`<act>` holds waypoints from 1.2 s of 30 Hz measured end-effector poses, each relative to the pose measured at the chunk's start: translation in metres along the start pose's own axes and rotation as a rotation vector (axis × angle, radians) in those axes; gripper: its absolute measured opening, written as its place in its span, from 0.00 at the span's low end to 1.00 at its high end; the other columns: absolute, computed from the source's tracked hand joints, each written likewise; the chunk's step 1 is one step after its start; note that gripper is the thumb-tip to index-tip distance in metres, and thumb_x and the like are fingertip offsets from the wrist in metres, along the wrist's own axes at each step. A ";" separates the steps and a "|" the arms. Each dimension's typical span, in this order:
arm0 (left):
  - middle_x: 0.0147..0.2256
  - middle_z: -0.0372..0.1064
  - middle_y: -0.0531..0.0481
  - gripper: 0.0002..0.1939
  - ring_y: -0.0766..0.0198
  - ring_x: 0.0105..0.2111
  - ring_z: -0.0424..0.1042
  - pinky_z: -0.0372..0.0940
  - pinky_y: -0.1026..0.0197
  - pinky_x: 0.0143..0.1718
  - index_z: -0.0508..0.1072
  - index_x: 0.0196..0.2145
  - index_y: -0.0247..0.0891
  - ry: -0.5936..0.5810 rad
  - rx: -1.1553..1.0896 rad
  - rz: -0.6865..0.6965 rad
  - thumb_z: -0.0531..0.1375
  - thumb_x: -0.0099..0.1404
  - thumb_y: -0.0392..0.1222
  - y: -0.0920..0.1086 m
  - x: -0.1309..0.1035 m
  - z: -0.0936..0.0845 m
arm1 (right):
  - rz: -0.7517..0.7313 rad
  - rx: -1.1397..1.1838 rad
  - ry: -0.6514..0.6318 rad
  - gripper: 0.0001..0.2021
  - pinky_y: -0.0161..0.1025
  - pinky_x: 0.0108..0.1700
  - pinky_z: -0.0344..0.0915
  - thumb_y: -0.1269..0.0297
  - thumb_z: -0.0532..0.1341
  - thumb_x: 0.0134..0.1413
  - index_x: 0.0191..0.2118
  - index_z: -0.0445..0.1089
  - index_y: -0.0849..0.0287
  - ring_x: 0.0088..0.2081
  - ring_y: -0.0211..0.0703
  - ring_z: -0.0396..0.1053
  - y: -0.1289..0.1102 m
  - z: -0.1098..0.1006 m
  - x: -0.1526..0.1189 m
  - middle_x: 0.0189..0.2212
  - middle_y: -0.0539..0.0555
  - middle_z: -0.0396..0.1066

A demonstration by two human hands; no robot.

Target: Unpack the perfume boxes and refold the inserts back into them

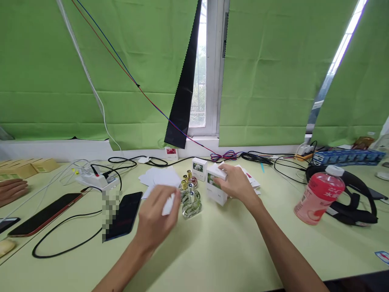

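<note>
- One white box with a flower picture is standing tilted near the middle of the desk; whether its base is touching the surface, I cannot tell.
- The right hand is gripping this box near its top, fingers partly bent and closing on its sides.
- The left hand is pinching a white slip between curled fingers, nearly closed; blur is hiding the exact contact.
- Several glass bottles with gold and silver caps are standing grouped between the hands.
- A second flower-print box is standing upright just behind the held one.
- Loose white papers are lying overlapped behind the left hand.
- A small box with a red picture is standing at the wall.
- To the left, a dark phone and a red-edged phone are lying flat, near a white power strip with plugged cables.
- Another person's hand is resting at the far left.
- To the right, a pink drink bottle is leaning beside a black headset.
</note>
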State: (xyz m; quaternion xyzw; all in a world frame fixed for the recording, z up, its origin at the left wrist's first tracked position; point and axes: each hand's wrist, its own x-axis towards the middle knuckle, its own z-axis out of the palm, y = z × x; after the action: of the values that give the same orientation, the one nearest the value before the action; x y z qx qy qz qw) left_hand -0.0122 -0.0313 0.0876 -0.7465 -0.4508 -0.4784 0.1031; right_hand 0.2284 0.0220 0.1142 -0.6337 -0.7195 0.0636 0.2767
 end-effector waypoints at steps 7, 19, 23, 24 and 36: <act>0.38 0.74 0.45 0.13 0.55 0.34 0.74 0.69 0.57 0.33 0.74 0.41 0.43 -0.696 -0.261 -0.206 0.51 0.70 0.45 0.011 -0.064 0.030 | -0.106 0.210 -0.330 0.13 0.38 0.37 0.61 0.62 0.66 0.48 0.42 0.77 0.55 0.40 0.49 0.70 0.013 -0.016 -0.056 0.40 0.54 0.77; 0.48 0.70 0.45 0.19 0.56 0.49 0.69 0.64 0.52 0.53 0.71 0.48 0.41 -0.680 -0.469 -0.289 0.44 0.74 0.48 0.005 -0.038 0.047 | -0.237 0.538 -0.394 0.18 0.37 0.41 0.62 0.69 0.70 0.46 0.46 0.75 0.52 0.40 0.45 0.68 0.028 0.010 -0.061 0.41 0.49 0.76; 0.44 0.71 0.46 0.21 0.56 0.45 0.69 0.64 0.54 0.48 0.71 0.48 0.41 -0.598 -0.461 -0.324 0.43 0.74 0.51 0.017 -0.026 0.038 | -0.218 0.667 -0.401 0.21 0.37 0.42 0.63 0.69 0.70 0.44 0.47 0.72 0.53 0.39 0.42 0.67 0.029 0.020 -0.062 0.41 0.48 0.74; 0.45 0.71 0.45 0.21 0.56 0.45 0.69 0.64 0.54 0.48 0.71 0.49 0.42 -0.599 -0.426 -0.277 0.44 0.74 0.52 0.022 -0.023 0.036 | -0.218 0.692 -0.397 0.22 0.36 0.42 0.63 0.69 0.70 0.44 0.48 0.72 0.53 0.39 0.42 0.67 0.028 0.022 -0.063 0.41 0.48 0.74; 0.22 0.69 0.54 0.15 0.60 0.19 0.68 0.57 0.62 0.23 0.63 0.36 0.42 -0.583 -0.259 -0.629 0.52 0.66 0.57 0.037 -0.038 0.023 | -0.037 0.444 -0.635 0.28 0.36 0.39 0.61 0.58 0.76 0.33 0.43 0.70 0.57 0.38 0.43 0.65 0.051 0.050 -0.072 0.37 0.50 0.68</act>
State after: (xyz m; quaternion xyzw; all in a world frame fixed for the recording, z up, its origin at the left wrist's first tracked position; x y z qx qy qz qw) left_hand 0.0253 -0.0613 0.0552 -0.6835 -0.6025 -0.3086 -0.2731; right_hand 0.2527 -0.0238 0.0269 -0.4939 -0.7495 0.4061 0.1717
